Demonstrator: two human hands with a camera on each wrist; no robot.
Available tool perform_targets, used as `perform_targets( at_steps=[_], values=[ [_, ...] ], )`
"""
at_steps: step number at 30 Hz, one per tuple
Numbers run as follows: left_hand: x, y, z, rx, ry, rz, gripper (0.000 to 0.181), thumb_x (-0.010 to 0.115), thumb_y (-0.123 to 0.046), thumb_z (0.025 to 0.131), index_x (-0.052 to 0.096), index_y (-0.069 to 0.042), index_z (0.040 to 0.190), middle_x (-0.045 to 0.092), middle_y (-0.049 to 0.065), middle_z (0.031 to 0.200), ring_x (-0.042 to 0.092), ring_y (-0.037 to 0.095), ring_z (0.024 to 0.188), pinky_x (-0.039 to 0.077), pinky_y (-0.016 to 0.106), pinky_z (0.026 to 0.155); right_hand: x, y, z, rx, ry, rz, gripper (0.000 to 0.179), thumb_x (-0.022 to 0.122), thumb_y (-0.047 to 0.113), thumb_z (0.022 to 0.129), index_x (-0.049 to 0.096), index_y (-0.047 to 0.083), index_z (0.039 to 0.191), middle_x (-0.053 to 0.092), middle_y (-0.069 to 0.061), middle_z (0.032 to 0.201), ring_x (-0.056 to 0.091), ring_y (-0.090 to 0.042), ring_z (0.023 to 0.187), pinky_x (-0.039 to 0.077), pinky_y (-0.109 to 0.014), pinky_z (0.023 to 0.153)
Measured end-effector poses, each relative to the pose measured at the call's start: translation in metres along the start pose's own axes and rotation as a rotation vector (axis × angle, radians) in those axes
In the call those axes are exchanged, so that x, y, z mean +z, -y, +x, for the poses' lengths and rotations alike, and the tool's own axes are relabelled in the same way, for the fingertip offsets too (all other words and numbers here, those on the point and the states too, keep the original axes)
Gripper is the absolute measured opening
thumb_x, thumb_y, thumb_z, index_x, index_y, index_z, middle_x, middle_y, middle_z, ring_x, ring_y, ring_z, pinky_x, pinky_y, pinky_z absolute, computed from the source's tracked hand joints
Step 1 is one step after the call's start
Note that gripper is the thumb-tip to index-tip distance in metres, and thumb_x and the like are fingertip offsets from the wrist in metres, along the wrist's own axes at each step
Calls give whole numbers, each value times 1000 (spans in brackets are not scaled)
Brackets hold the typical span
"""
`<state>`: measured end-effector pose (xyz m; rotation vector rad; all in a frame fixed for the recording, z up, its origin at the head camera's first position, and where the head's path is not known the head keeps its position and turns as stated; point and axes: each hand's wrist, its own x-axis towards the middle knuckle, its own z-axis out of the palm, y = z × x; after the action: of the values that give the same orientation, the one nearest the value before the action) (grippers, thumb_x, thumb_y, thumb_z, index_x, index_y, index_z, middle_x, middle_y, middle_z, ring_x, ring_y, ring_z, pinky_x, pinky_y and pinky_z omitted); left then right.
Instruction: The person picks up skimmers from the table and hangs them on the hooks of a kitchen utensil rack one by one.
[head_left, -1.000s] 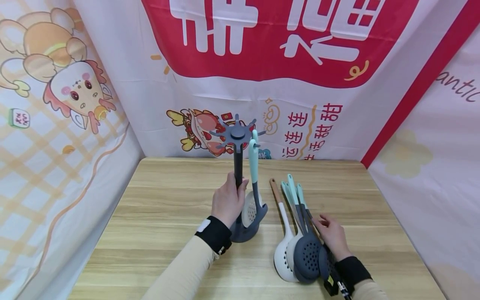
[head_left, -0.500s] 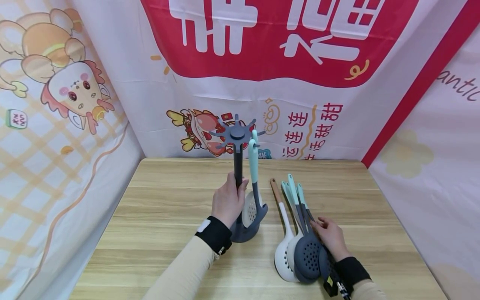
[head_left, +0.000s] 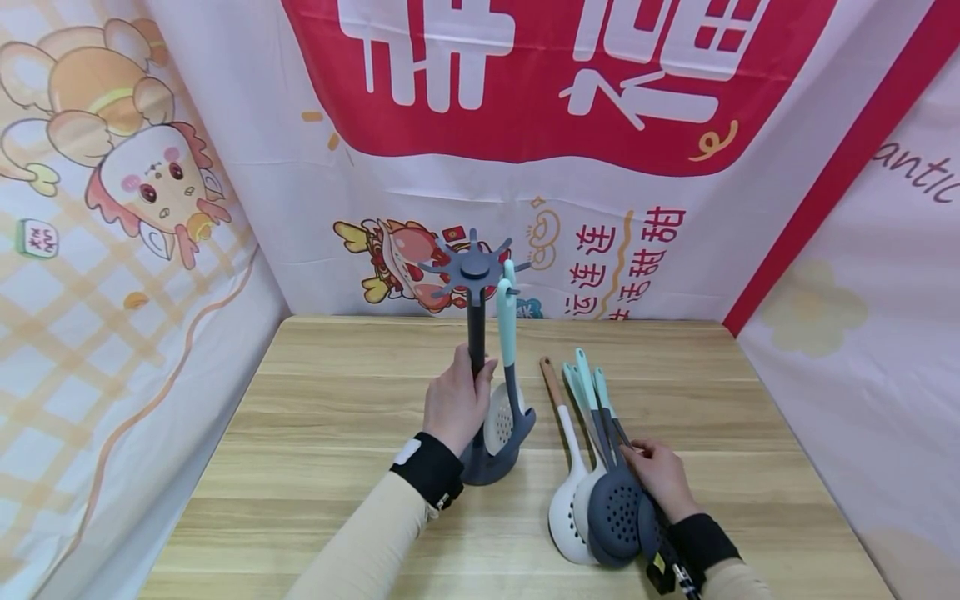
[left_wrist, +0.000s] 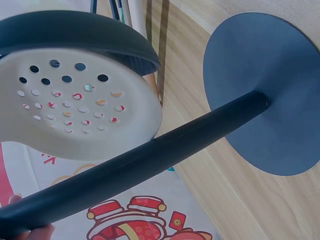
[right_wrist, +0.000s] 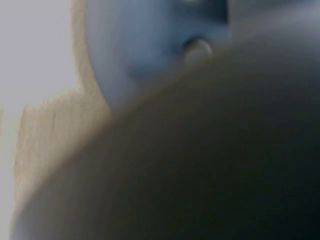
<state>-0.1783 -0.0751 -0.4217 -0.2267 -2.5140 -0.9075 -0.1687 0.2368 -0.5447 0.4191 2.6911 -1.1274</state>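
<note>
A dark grey utensil stand [head_left: 474,271] with a ring of hooks stands upright on the table. My left hand [head_left: 453,404] grips its post [left_wrist: 135,162]. From the hooks hang a dark ladle with a mint handle [head_left: 507,329] and a cream slotted skimmer [left_wrist: 85,105]. To the right lies a bundle of utensils: a white skimmer [head_left: 567,517] with a wooden-tipped handle, a dark slotted skimmer [head_left: 618,517], and others with mint handles. My right hand [head_left: 663,475] pinches the dark shaft of the rightmost mint-handled utensil [head_left: 602,387], its head partly hidden. The right wrist view is mostly blocked and blurred.
The wooden table [head_left: 315,417] ends at a printed cloth backdrop [head_left: 247,200] behind and on both sides. The stand's round base [left_wrist: 270,135] rests flat, left of the utensil bundle.
My right hand has shifted slightly down and to the left, its fingertips drawing in at the utensil's shaft. The left hand and the stand stay where they were.
</note>
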Motion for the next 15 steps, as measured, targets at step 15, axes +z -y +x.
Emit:
perform_targets(
  at_steps=[15],
  values=[
    [3,3,1,32,-26,2,26,55,-29,102,48,-5,109,66,6,75,64,20,56,47,23,48,4,-1,1,-50,-1,-30,42,49,19,100,58,-13,126,62,-34,121,61,-46,109,50,-54,89]
  ],
)
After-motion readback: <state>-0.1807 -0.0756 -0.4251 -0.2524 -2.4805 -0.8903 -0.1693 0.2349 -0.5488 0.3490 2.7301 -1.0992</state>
